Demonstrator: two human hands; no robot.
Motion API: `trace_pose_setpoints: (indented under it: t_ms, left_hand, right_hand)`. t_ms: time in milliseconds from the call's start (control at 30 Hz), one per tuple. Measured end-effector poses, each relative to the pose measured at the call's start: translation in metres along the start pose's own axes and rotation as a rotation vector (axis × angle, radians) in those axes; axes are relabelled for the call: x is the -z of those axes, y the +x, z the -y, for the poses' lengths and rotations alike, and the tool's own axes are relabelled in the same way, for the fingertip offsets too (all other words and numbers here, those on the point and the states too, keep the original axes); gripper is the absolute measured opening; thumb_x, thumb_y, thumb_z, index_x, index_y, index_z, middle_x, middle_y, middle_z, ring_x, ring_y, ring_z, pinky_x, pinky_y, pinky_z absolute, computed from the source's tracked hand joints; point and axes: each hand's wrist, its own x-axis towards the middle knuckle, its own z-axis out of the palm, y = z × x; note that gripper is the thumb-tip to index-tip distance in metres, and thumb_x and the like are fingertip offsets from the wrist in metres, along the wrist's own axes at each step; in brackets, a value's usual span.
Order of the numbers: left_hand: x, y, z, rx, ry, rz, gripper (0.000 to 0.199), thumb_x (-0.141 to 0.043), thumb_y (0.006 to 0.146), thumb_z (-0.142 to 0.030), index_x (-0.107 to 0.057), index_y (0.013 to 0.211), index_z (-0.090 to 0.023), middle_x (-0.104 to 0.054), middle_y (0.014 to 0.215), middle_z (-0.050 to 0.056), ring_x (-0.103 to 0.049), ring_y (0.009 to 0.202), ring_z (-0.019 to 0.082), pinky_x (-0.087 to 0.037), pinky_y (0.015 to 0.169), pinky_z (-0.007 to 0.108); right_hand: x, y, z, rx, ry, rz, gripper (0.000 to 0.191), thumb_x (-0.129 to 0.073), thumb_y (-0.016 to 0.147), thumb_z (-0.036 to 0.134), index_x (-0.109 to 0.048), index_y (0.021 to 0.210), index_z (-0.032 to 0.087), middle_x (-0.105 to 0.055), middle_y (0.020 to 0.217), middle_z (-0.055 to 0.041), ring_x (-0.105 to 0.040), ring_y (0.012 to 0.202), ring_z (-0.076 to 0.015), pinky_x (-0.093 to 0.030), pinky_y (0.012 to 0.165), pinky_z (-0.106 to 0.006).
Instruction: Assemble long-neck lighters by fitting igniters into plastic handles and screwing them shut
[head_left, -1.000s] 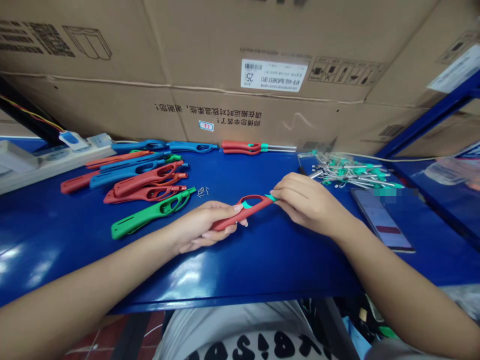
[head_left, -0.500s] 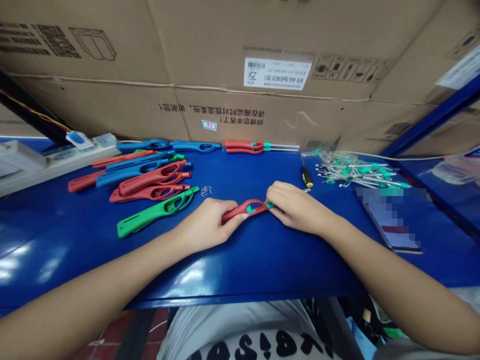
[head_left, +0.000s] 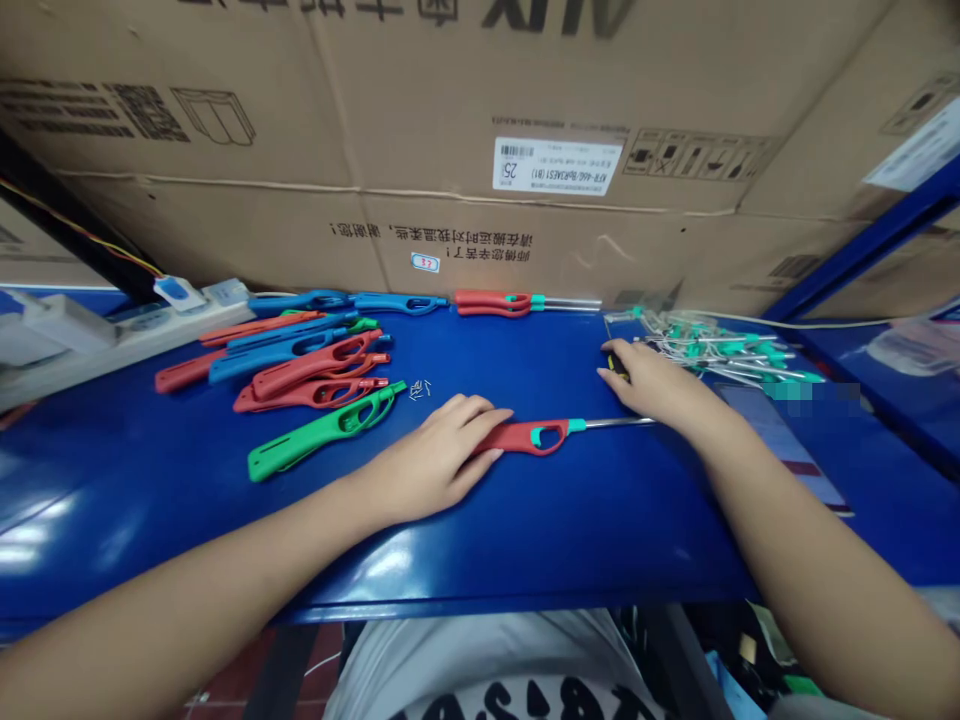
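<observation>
One red lighter (head_left: 519, 438) lies mid-way on the blue surface (head_left: 525, 545), handle to the left, metal rod (head_left: 619, 423) pointing right, as seen from my remote seat. My L hand (head_left: 431, 460) has its fingers wrapped round the handle's rear, gripping it w/ thumb on the near side, prob. to steady it. My R hand (head_left: 660, 385) is at a black-yellow handle (head_left: 618, 366), index & thumb on either side; can't tell if they're closed on it, since the hand hides most of it. Rod's far end runs to near that wrist, poss. touching, can't tell. Small metal bits (head_left: 420, 390) sit loose near the green shell (head_left: 291, 453), I'd guess for easy reach. Other shells (head_left: 292, 376) lie bunched at left, teal-ended rods (head_left: 727, 345) piled at right, prob. to keep kinds apart. Red lighters w/ rods (head_left: 484, 299) line the back by the carton (head_left: 420, 110), likely out of the way
</observation>
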Motion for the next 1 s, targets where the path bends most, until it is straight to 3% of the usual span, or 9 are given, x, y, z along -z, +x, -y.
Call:
trace_pose_setpoints:
  t_ms: [100,167,233,333,400,500,833,1000]
  left_hand:
    - [0.005,-0.002,-0.011,0.067,0.181,0.016,0.038,-0.045,0.102,-0.027,-0.054,0.136,-0.013,-0.060,0.122,0.013,-0.054,0.109,0.029,-0.050,0.097,0.047]
    - [0.008,-0.004,-0.017,0.141,0.277,0.010,0.035,-0.047,0.101,-0.027,-0.059,0.130,-0.012,-0.062,0.116,0.013,-0.056,0.104,0.031,-0.052,0.094,0.050]
    - [0.010,-0.006,-0.022,0.202,0.330,0.011,0.033,-0.047,0.100,-0.025,-0.062,0.126,-0.012,-0.062,0.113,0.013,-0.057,0.101,0.032,-0.053,0.092,0.052]
    - [0.009,-0.008,-0.027,0.247,0.230,0.033,0.032,-0.047,0.099,-0.022,-0.060,0.127,-0.012,-0.061,0.114,0.013,-0.060,0.100,0.029,-0.057,0.087,0.047]
    - [0.008,-0.009,-0.029,0.240,0.137,0.039,0.032,-0.049,0.098,-0.019,-0.058,0.128,-0.012,-0.060,0.115,0.013,-0.061,0.103,0.028,-0.057,0.090,0.045]
    - [0.005,-0.010,-0.030,0.213,0.033,0.032,0.031,-0.050,0.097,-0.017,-0.059,0.126,-0.012,-0.061,0.115,0.014,-0.061,0.109,0.028,-0.055,0.096,0.046]
    - [0.000,-0.010,-0.026,0.150,-0.076,-0.013,0.031,-0.052,0.095,-0.016,-0.060,0.125,-0.014,-0.062,0.119,0.014,-0.061,0.115,0.028,-0.053,0.101,0.046]
    - [0.000,-0.007,-0.020,0.150,-0.159,-0.028,0.033,-0.056,0.096,-0.018,-0.061,0.128,-0.015,-0.063,0.117,0.011,-0.065,0.104,0.023,-0.056,0.095,0.039]
  right_hand:
    - [-0.003,0.002,0.007,0.069,0.158,-0.096,0.038,-0.049,0.093,0.022,-0.060,0.129,0.016,-0.068,0.118,-0.0169,-0.065,0.105,-0.0320,-0.052,0.086,-0.044]
    - [-0.001,-0.003,0.020,0.106,0.390,-0.182,0.034,-0.048,0.094,0.024,-0.064,0.123,0.021,-0.071,0.110,-0.0108,-0.067,0.089,-0.0258,-0.053,0.079,-0.040]
    - [0.001,-0.012,0.037,0.181,0.640,-0.151,0.032,-0.045,0.097,0.031,-0.065,0.123,0.025,-0.072,0.105,-0.0065,-0.064,0.075,-0.0208,-0.053,0.071,-0.037]
    - [0.001,-0.027,0.062,0.395,0.846,0.035,0.031,-0.042,0.100,0.031,-0.065,0.121,0.025,-0.070,0.116,-0.0057,-0.067,0.094,-0.0208,-0.053,0.084,-0.037]
    - [-0.001,-0.035,0.074,0.513,0.857,0.111,0.030,-0.042,0.101,0.030,-0.064,0.121,0.025,-0.068,0.124,-0.0057,-0.063,0.113,-0.0214,-0.049,0.099,-0.039]
    - [-0.005,-0.040,0.084,0.609,0.802,0.158,0.031,-0.041,0.103,0.028,-0.063,0.124,0.025,-0.067,0.125,-0.0066,-0.061,0.118,-0.0206,-0.046,0.105,-0.041]
    - [-0.015,-0.037,0.086,0.685,0.779,0.153,0.032,-0.041,0.104,0.028,-0.060,0.130,0.026,-0.066,0.128,-0.0076,-0.059,0.121,-0.0204,-0.045,0.106,-0.043]
    - [-0.008,-0.038,0.083,0.542,0.973,0.067,0.028,-0.045,0.101,0.029,-0.066,0.120,0.026,-0.068,0.122,-0.0050,-0.062,0.113,-0.0205,-0.047,0.100,-0.039]
